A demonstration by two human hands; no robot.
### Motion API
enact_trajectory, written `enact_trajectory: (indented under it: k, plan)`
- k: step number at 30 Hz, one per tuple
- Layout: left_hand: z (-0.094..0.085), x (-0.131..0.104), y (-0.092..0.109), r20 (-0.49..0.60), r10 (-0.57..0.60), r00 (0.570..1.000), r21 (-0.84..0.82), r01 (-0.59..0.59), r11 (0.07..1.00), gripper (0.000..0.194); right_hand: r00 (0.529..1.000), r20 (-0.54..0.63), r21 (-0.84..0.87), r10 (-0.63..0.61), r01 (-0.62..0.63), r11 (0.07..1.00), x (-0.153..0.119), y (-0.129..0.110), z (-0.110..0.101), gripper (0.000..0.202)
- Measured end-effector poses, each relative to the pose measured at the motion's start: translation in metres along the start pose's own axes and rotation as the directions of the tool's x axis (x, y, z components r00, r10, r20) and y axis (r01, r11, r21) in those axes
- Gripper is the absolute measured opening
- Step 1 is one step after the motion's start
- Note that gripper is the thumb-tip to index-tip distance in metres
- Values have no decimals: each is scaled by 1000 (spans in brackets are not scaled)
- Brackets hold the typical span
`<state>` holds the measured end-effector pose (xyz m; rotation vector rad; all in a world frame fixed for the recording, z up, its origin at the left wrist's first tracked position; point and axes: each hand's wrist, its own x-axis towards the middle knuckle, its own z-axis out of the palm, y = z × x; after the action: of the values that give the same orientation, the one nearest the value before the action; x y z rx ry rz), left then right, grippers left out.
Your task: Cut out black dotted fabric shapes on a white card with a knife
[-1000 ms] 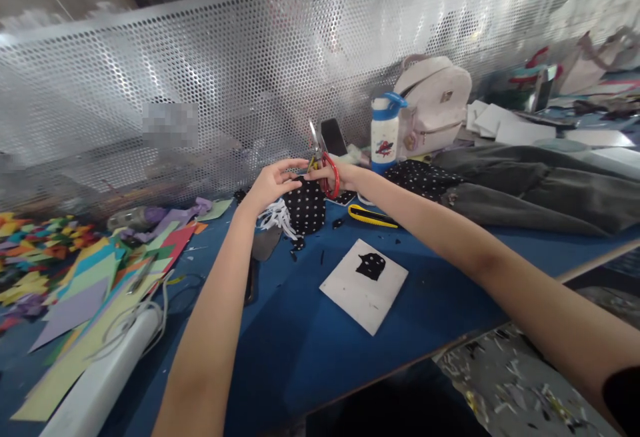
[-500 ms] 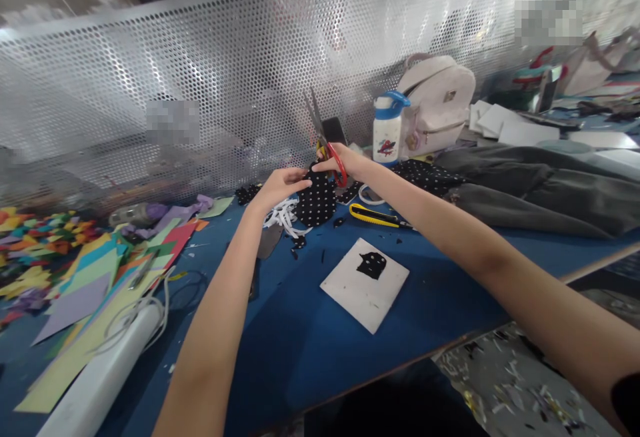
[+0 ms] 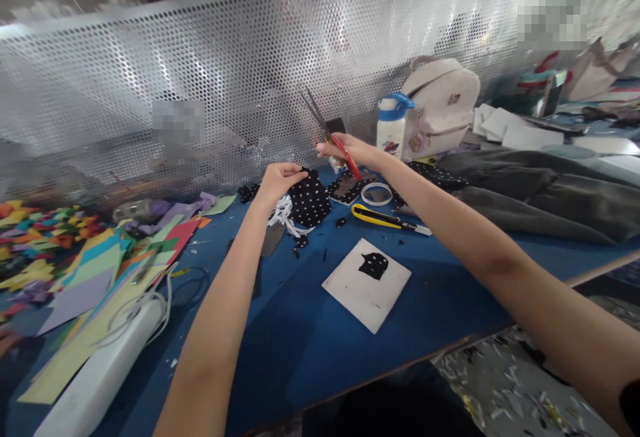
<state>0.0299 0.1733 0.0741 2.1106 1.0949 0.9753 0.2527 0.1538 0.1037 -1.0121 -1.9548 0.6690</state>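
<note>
The left hand [image 3: 280,182] pinches the upper edge of the dotted black cloth [image 3: 311,202], which extends below and right of its fingertips; probably light and limp, the cloth is best held near an edge. The right hand [image 3: 365,152] grips the red-handled scissors [image 3: 351,161], presumably stiff, best held by the handles. Below it lies the yellow cutter [image 3: 375,216].

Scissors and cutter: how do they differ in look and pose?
The scissors have red handles, while the cutter has a yellow body with black parts. The scissors are held up in the right hand, blades pointing up and away; the cutter lies on the blue table, untouched. Both are slim cutting tools.
</note>
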Motion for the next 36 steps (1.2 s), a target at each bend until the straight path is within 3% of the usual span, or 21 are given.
enact_trajectory:
  k: [4,8,12,17,21,27,36]
  plan:
    - [-10,0,-7,-29,8,1000,39,-7,999,28,997,49,-232,56,-43,972,-8,-10,-32,49]
    - [-15,0,-11,-43,28,999,78,-24,997,29,970,152,-499,191,-91,862,-16,-17,-60,52]
    - [-16,-1,-12,-25,56,998,96,-53,994,29,922,213,-657,323,-110,746,-22,-22,-72,54]
    - [-15,-2,-10,5,95,995,112,-95,989,29,881,226,-745,415,-118,656,-24,-25,-69,62]
    - [-15,-2,-8,20,123,992,131,-124,984,29,864,286,-743,413,-72,665,-21,-22,-61,63]
    - [-13,-1,-7,49,140,989,162,-146,976,29,868,362,-713,338,24,701,-16,-18,-50,60]
    - [-11,1,-10,73,131,989,168,-142,975,29,893,361,-716,271,79,694,-16,-18,-48,57]
